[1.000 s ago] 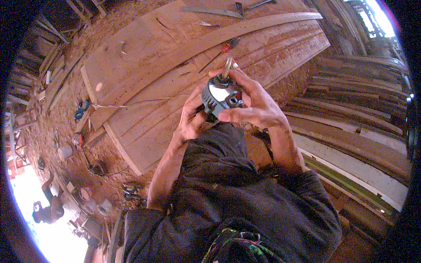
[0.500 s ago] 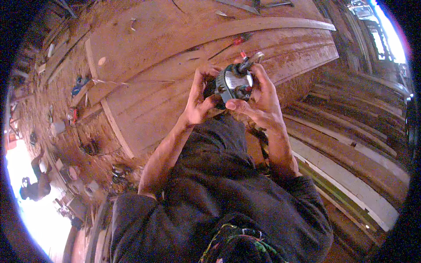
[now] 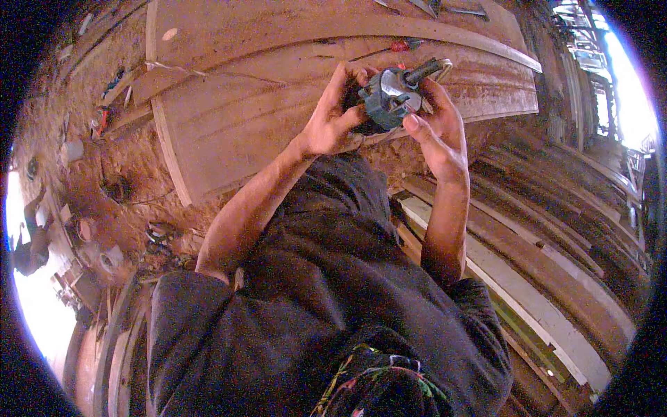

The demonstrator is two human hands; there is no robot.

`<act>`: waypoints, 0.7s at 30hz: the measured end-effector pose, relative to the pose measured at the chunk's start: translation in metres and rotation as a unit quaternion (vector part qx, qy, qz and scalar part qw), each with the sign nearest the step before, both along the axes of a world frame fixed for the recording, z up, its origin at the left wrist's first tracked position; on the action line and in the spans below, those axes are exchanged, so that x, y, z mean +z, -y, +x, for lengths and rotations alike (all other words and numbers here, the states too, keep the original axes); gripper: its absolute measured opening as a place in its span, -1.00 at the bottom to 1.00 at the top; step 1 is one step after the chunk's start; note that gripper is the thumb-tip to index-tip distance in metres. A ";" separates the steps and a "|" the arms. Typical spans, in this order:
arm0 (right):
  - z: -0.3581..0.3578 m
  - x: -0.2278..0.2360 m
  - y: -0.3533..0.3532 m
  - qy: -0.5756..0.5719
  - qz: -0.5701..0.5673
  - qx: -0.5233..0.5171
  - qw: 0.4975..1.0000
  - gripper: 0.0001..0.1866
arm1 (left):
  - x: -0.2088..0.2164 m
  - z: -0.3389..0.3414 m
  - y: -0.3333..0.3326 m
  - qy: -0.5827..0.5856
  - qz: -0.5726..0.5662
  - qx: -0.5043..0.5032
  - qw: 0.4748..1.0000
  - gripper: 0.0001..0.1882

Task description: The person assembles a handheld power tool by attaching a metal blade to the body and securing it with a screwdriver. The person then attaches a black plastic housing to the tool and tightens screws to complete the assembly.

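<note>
Both hands hold up a compact power tool (image 3: 386, 97) with a teal-grey body, a shiny silvery round part and a dark stub at its far right. Its exact kind I cannot make out. My left hand (image 3: 332, 115) wraps the tool's left side, thumb toward me and fingers partly hidden behind it. On the right, my right hand (image 3: 445, 135) has its fingers curled behind the tool and its thumb against the near edge. Beyond the tool a screwdriver with a red handle (image 3: 406, 45) lies on the wooden boards (image 3: 236, 115).
A long curved wooden strip (image 3: 451, 33) crosses the far boards. Stacked planks (image 3: 549, 257) fill the right side. At the left lie a red-orange tool (image 3: 101, 121) and scattered items on brown ground. Another person (image 3: 33, 240) is at the far left by bright light.
The tool has tilted in my hands and risen toward the far side. My right thumb has shifted along its near edge. The whole view has turned slightly.
</note>
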State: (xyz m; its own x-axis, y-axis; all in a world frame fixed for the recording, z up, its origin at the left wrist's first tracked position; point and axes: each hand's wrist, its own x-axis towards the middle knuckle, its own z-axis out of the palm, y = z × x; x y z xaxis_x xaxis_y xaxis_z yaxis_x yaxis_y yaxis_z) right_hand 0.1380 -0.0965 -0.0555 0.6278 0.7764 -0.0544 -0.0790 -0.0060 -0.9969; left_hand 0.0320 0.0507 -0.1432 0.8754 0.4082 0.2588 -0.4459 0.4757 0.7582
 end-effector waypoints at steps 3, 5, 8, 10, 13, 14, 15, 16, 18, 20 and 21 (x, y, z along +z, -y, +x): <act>-0.010 0.001 -0.003 0.051 -0.006 0.006 0.999 -0.16 | -0.008 0.000 -0.002 0.023 0.028 0.015 0.999 -0.59; -0.019 0.002 -0.006 0.053 0.001 -0.011 0.999 -0.13 | -0.008 0.000 -0.002 0.019 0.037 0.017 0.999 -0.60; -0.014 -0.002 -0.005 0.101 -0.029 -0.001 0.995 -0.11 | -0.018 0.003 -0.007 0.032 0.084 0.024 0.996 -0.61; -0.005 -0.017 0.003 0.117 -0.012 0.004 0.993 -0.12 | -0.012 -0.001 -0.004 0.016 0.055 0.026 0.998 -0.62; -0.012 -0.018 0.003 0.133 -0.001 -0.011 0.991 -0.12 | -0.012 -0.003 -0.002 0.006 0.032 0.032 0.999 -0.64; -0.015 -0.017 0.001 0.137 0.001 -0.020 0.990 -0.12 | -0.013 -0.003 -0.001 0.005 0.029 0.036 0.999 -0.64; -0.015 -0.018 0.001 0.137 0.001 -0.018 0.990 -0.12 | -0.014 -0.003 -0.001 0.004 0.019 0.027 0.999 -0.65; -0.015 -0.020 0.002 0.137 0.000 -0.017 0.990 -0.12 | -0.015 -0.003 -0.001 0.003 0.009 0.019 1.000 -0.65; -0.014 -0.022 0.001 0.139 0.009 -0.012 0.990 -0.12 | -0.016 -0.002 -0.002 -0.001 0.009 0.020 1.000 -0.65; -0.013 -0.024 -0.001 0.145 0.027 -0.005 0.989 -0.12 | -0.018 -0.002 -0.002 -0.007 0.030 0.038 0.999 -0.66; -0.014 -0.026 0.001 0.147 0.025 -0.008 0.989 -0.12 | -0.020 -0.002 0.000 0.006 0.034 0.047 0.998 -0.66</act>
